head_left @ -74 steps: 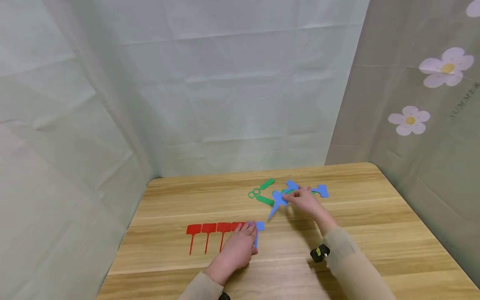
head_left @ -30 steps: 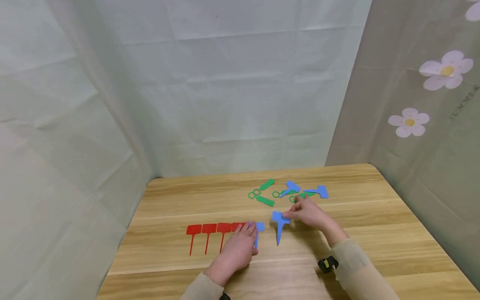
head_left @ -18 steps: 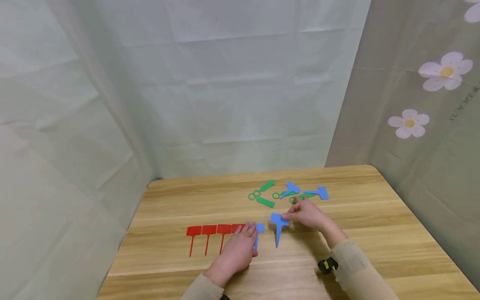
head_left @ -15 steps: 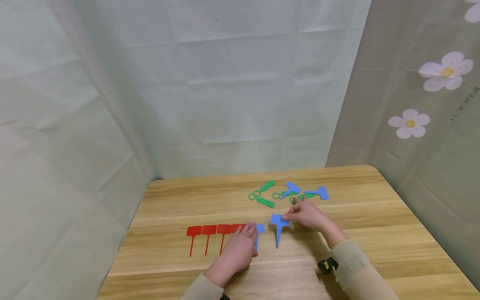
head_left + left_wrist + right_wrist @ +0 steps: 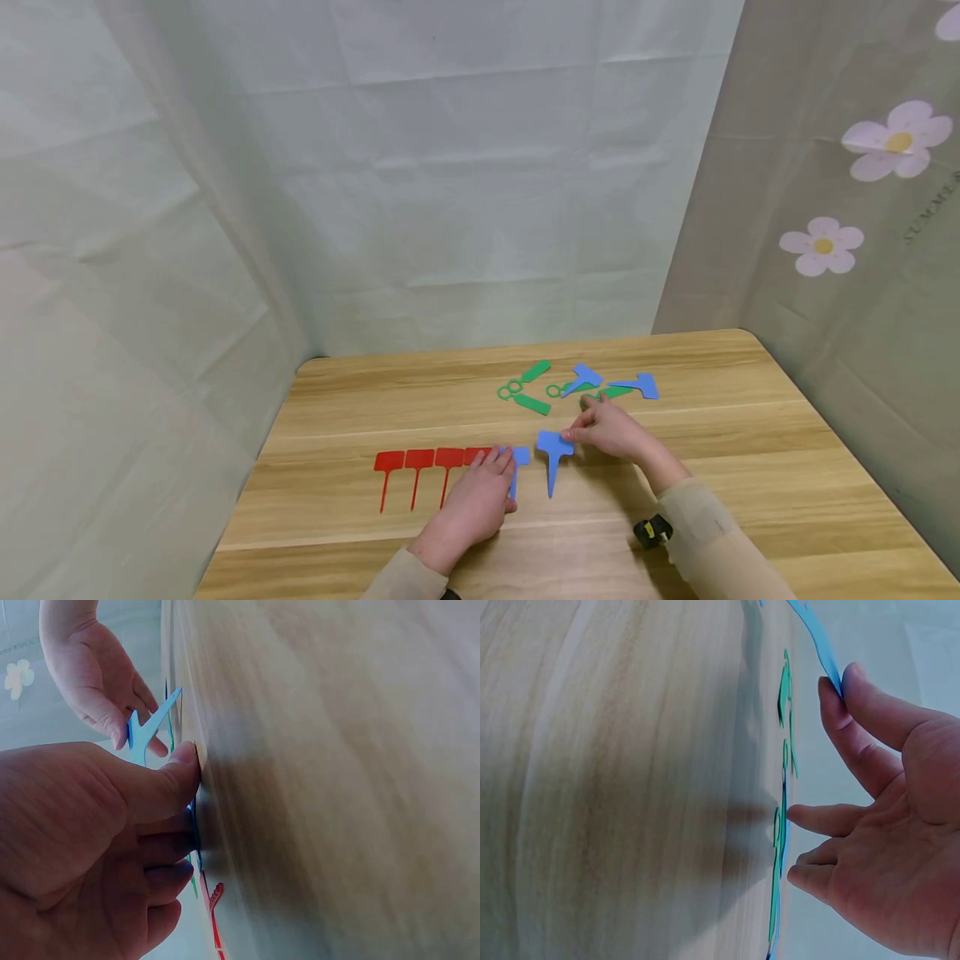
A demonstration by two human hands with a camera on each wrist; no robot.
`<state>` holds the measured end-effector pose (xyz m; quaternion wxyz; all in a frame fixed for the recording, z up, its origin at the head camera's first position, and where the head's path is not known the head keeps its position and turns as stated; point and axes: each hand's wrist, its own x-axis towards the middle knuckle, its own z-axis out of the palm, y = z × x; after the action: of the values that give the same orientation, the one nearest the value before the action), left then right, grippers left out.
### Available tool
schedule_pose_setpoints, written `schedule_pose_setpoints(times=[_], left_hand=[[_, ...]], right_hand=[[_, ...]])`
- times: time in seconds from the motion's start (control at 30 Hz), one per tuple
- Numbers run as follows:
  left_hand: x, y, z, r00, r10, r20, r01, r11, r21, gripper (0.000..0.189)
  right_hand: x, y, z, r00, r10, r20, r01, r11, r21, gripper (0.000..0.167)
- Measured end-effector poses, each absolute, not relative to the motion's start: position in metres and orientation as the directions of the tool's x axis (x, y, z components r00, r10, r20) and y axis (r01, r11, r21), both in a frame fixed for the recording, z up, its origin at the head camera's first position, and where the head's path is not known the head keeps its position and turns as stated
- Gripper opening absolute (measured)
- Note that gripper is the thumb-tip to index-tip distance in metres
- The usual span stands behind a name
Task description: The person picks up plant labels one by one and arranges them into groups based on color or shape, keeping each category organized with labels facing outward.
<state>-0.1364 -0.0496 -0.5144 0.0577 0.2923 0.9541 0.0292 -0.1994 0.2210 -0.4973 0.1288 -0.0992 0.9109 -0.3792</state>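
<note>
My right hand (image 5: 615, 433) pinches one corner of a blue T-shaped plant label (image 5: 552, 446) between thumb and forefinger. That label hangs above the table with its pointed stem toward me; the right wrist view shows the blue label (image 5: 821, 649) well off the wood, the other fingers spread. My left hand (image 5: 476, 492) rests flat across the right end of a row. Its fingers touch a blue label (image 5: 522, 456) and cover part of a red label (image 5: 476, 454). Further left in that row lie more red plant labels (image 5: 389, 461), heads side by side, stems toward me.
Behind the hands lie several green ring-ended tags (image 5: 532, 404). One loose blue label (image 5: 587, 377) overlaps a green tag, and another blue label (image 5: 648, 385) lies to its right. The wooden table (image 5: 330, 400) meets cloth-covered walls (image 5: 465, 208) at back and sides.
My right hand has brought the blue label from the back pile toward me, turning its stem straighter, then slightly left toward the row. The left hand has stayed in place.
</note>
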Motion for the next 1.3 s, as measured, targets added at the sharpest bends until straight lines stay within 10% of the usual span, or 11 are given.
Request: schedule_pose_setpoints(times=[1.3], left_hand=[[-0.138, -0.048, -0.514, -0.832, 0.536, -0.143, 0.527, 0.844, 0.099, 0.065]], right_hand=[[-0.206, 0.198, -0.514, -0.959, -0.27, -0.084, -0.182, 0.817, -0.547, 0.027]])
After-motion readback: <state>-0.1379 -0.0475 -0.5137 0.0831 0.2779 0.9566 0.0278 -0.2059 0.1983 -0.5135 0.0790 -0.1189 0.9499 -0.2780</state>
